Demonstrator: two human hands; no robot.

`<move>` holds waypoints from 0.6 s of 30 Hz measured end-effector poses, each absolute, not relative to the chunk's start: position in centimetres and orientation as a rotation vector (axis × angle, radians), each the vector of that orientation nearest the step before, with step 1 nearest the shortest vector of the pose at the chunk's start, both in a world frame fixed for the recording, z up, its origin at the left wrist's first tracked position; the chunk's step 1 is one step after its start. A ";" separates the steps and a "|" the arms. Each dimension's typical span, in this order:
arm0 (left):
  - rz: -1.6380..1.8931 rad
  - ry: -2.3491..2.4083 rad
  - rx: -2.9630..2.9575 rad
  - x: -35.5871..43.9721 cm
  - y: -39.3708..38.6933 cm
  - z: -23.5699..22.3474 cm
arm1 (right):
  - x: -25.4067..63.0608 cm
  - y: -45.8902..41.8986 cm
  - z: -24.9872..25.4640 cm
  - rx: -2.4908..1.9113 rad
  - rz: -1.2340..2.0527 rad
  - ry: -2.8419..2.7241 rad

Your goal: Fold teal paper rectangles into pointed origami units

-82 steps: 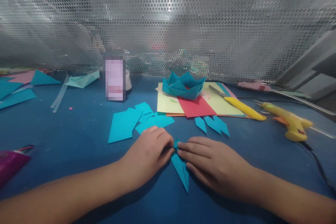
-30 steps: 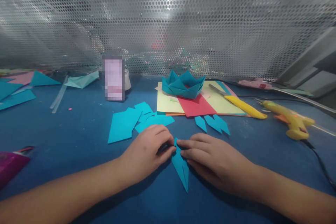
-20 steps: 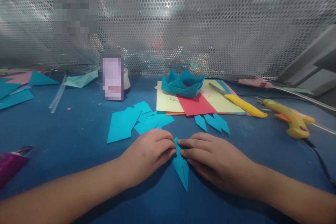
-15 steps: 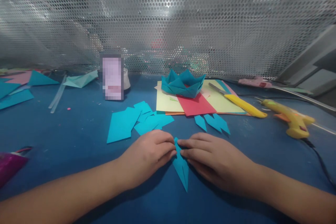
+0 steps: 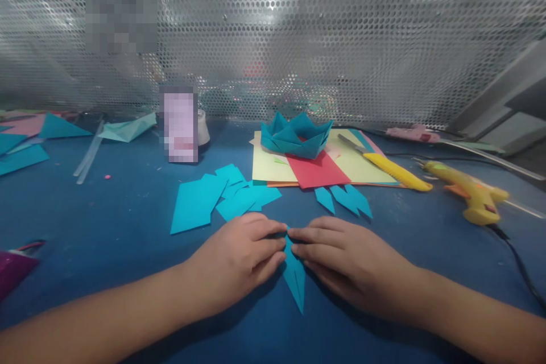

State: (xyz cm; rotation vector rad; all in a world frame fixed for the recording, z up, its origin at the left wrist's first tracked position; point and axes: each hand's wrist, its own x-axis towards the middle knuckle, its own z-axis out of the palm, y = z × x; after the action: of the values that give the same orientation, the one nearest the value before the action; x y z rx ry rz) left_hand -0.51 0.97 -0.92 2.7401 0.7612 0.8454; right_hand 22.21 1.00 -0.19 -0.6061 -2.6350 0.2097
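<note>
A narrow, kite-shaped piece of folded blue paper [image 5: 295, 278] lies on the table between my hands, its long point toward me. My left hand [image 5: 244, 256] grips its left edge, fingertips near the top. From the other side my right hand [image 5: 350, 256] presses its fingertips onto the paper's upper right part, thumb low at the edge. Both hands are closed on it, and the top of the piece is partly hidden by fingers. Beyond the left hand lie several flat blue paper pieces [image 5: 198, 199]. Small folded blue pieces [image 5: 345, 199] lie beyond the right hand.
A blue folded paper flower [image 5: 294, 139] sits on coloured sheets [image 5: 268, 165], beside a yellow utility knife [image 5: 396, 170]. Right of them lies a yellow glue gun [image 5: 473, 190] with its cord. A blurred-out phone [image 5: 182, 125] stands at the back, before a perforated metal panel [image 5: 273, 40].
My left index finger has straightened and slid to the top tip of the folded paper. The right hand stays nearly in place. The whole view has shifted slightly.
</note>
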 end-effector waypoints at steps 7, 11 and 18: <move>0.772 0.780 2.795 -0.6 0.9 -0.7 | 22.1 0.9 0.0 -0.584 0.184 -2.631; 0.683 0.785 2.697 -0.8 1.0 -0.2 | 22.0 0.9 0.0 -0.592 0.199 -2.631; 0.464 0.889 2.665 -0.9 0.9 0.9 | 22.0 1.0 0.1 -0.597 0.218 -2.653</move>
State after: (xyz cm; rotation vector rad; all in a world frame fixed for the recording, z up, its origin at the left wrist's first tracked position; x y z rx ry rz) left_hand -0.91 0.91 0.85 2.6655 0.8892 0.4637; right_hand 21.99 0.98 0.11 -0.5966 -2.6533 0.2176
